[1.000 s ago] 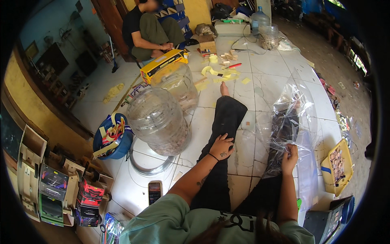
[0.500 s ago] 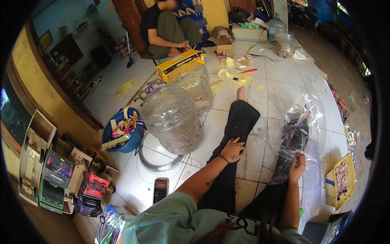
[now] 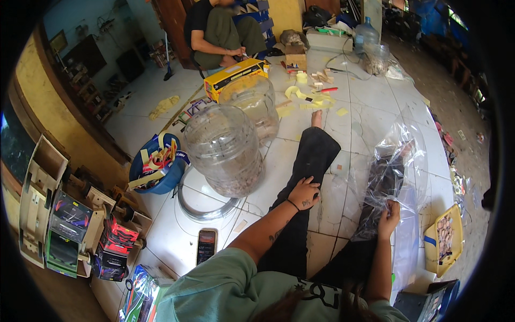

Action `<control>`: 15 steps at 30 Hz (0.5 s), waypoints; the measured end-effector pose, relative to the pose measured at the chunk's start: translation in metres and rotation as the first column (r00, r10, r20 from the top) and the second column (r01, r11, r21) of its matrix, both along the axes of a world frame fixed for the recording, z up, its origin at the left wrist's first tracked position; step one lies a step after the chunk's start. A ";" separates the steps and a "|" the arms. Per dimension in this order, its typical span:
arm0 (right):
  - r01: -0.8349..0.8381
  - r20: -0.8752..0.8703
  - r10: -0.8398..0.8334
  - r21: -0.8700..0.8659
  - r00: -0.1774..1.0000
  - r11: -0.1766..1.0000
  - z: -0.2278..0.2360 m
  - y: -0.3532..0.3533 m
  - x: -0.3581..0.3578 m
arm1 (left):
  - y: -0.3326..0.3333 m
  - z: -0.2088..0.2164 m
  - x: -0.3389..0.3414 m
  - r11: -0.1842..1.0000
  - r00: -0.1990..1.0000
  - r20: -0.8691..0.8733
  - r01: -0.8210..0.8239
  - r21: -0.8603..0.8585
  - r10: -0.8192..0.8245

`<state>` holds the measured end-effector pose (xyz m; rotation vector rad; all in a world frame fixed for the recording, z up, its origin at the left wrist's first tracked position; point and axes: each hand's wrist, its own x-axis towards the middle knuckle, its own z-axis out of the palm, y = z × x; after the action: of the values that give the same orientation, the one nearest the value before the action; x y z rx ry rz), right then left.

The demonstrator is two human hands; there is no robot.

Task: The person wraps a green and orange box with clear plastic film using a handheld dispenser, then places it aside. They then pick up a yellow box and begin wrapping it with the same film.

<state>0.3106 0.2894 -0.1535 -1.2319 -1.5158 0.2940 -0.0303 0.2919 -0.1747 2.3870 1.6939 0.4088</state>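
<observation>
My left hand (image 3: 304,194) lies on the dark trousers over my left leg, fingers stretched out and holding nothing. A black band circles that wrist. With pinched fingers, my right hand (image 3: 389,219) grips the edge of a crumpled sheet or bag of clear plastic (image 3: 396,140), which drapes over my right leg. Its thin outer edges are hard to make out against the floor tiles. Beside that leg lies a flat, bluish clear plastic stack (image 3: 407,236).
Left of my legs stand two clear plastic jars (image 3: 222,150), a coil of wire (image 3: 206,209), a phone (image 3: 206,246) and a blue basin (image 3: 161,180) of scraps. Wooden toy trucks (image 3: 70,220) line the left. A yellow tray (image 3: 445,241) sits right. Another person (image 3: 225,40) sits ahead.
The whole view has shifted slightly. My left hand stays on my leg, and my right hand keeps its grip on the plastic, nearly still. The other person's hands have moved a little.
</observation>
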 end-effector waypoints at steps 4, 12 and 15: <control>0.008 0.021 -0.008 0.006 1.000 1.000 0.003 -0.001 -0.001 | 0.000 0.000 0.000 1.000 1.000 0.009 -0.003 -0.001 0.003; 0.011 0.020 -0.011 -0.005 1.000 1.000 0.011 -0.005 0.000 | -0.001 0.004 0.000 1.000 1.000 0.008 -0.002 -0.010 0.002; 0.017 -0.008 -0.017 0.001 1.000 1.000 0.011 -0.006 0.000 | -0.002 0.005 0.000 1.000 1.000 0.009 -0.005 -0.021 0.005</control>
<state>0.3109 0.2836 -0.1427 -1.2407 -1.4979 0.2866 -0.0305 0.2904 -0.1698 2.3629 1.6920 0.3998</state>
